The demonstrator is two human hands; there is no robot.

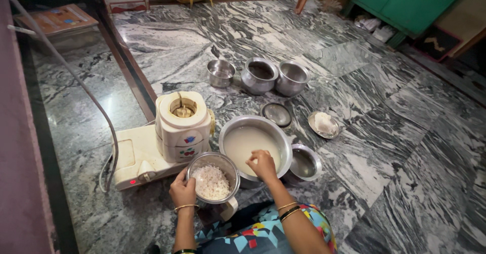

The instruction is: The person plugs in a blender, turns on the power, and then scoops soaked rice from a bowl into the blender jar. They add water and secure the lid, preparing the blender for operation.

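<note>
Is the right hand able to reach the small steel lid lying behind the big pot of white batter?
Probably yes: the right hand hovers over the big pot, and the lid lies just beyond its rim, uncovered.

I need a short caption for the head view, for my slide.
Left hand holds a jar of white grated bits; right hand reaches over a batter pot.

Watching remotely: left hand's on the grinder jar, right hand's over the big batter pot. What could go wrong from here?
1. The jar of white gratings sits off the floor, held only by the left hand; a tilt could spill it.
2. The right hand over the batter pot may drip onto the marble floor.
3. The wet grinder shows a red light; wet fingers near it look risky.
</note>
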